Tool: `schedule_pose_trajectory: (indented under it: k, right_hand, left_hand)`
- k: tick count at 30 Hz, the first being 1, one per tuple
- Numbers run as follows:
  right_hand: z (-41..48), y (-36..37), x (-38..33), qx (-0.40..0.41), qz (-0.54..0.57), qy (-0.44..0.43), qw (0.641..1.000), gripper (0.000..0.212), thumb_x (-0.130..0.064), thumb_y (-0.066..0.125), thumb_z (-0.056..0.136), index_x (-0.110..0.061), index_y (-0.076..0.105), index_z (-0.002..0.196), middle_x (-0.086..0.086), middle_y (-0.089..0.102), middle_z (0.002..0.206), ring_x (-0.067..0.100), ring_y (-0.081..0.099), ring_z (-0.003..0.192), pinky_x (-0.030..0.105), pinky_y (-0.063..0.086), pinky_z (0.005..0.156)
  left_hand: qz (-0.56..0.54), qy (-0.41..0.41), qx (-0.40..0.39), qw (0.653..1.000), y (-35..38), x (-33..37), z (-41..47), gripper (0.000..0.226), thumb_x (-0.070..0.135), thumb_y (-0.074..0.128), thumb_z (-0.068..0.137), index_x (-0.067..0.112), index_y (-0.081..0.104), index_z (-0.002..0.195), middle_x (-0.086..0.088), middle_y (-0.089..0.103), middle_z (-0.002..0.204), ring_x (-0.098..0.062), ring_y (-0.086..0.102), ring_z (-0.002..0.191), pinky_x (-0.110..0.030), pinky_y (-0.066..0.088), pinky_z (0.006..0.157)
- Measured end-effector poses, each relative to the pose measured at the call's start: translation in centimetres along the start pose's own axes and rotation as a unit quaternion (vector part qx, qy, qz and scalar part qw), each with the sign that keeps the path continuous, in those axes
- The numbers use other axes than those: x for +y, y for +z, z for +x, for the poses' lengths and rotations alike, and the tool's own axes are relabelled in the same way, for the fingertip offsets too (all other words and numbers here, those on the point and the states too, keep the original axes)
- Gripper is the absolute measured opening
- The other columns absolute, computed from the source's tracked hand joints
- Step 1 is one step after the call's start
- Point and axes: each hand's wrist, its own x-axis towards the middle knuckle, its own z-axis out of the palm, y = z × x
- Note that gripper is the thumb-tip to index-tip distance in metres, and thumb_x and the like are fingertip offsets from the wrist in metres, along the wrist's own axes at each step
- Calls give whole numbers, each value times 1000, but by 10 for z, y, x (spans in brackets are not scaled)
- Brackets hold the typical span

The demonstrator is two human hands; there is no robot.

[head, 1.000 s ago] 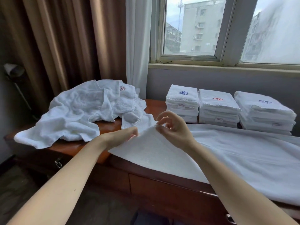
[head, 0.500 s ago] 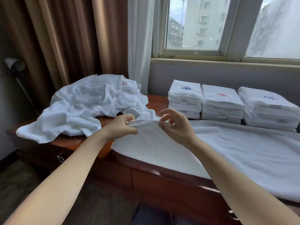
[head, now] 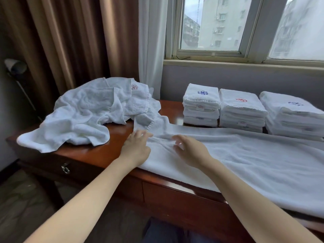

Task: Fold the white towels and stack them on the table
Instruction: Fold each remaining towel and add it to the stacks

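Brown curtains [head: 70, 41] fill the wall behind, with one white curtain [head: 150, 41] beside the window [head: 219, 23]. Below them stands the table [head: 98, 153] of red-brown polished wood, and all the white towels are on it. The biggest one, the spread towel [head: 254, 165], lies flat in front of you and covers the right part of the table up to its front edge. Its left end has some wrinkles between your two hands. On the left part of the table you have the heap of unfolded towels [head: 82, 114], crumpled, with a small red emblem on top; one corner of the heap reaches down and touches the spread towel. At the back, under the window, three folded stacks stand in a row close together: the left stack [head: 201, 106] with a blue emblem, the middle stack [head: 241, 111] with a red one, the right stack [head: 294, 118] with a blue one. Your left hand [head: 135, 148] lies palm down on the left end of the spread towel, the fingers stretched forward. Your right hand [head: 191, 151] is just beside it over the same towel, fingers loose and a little bent, pinching nothing; the fingertips are blurred, so I cannot tell if they touch the cloth. The drawer [head: 52, 165] in the table front is closed, so its content is hidden; only the metal handle [head: 65, 168] shows.
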Motion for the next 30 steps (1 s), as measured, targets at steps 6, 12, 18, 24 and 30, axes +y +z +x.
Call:
schedule_pose_trajectory:
  k: [6, 12, 18, 24, 30]
  right_hand:
    - [-4, -10, 6, -11, -15, 59, 998, 34, -24, 40, 101, -28, 57, 130, -5, 62, 131, 18, 56, 121, 33, 47, 87]
    - [-13, -9, 7, -21, 21, 77, 997, 26, -33, 41, 96, -24, 65, 104, -4, 69, 101, 19, 60, 89, 29, 40, 65]
    - [-7, -4, -5, 1, 19, 71, 997, 26, -34, 43, 85, -11, 53, 78, 4, 62, 74, 23, 54, 69, 30, 33, 56]
    - [-10, 5, 1, 15, -67, 21, 997, 15, -33, 49, 94, -23, 61, 98, -4, 68, 91, 24, 61, 88, 30, 30, 58]
    - [-18, -24, 17, -8, -3, 77, 997, 22, -37, 44, 97, -30, 65, 95, -13, 63, 87, 17, 61, 90, 27, 36, 61]
  left_hand:
    - [6, 59, -123, 991, 33, 31, -1, 55, 46, 30, 104, 26, 25, 155, 1, 14, 165, -13, 4, 152, -44, 3, 122]
    - [79, 2, -150, 985, 38, 22, 0, 65, 64, 17, 98, 38, 6, 157, 8, -8, 165, -18, -12, 152, -60, -9, 117]
    - [106, -57, -152, 981, 25, -11, -4, 72, 73, 11, 93, 40, -1, 156, 8, -13, 165, -23, -15, 151, -61, -9, 116]
    - [119, -97, -144, 978, 18, -18, 3, 83, 80, 9, 86, 36, 7, 156, 5, -1, 166, -24, -6, 152, -62, -2, 116]
    - [-5, 23, -17, 1000, 28, 29, 19, 49, 56, 35, 99, 31, 50, 138, -2, 37, 150, -20, 25, 144, -48, 12, 119]
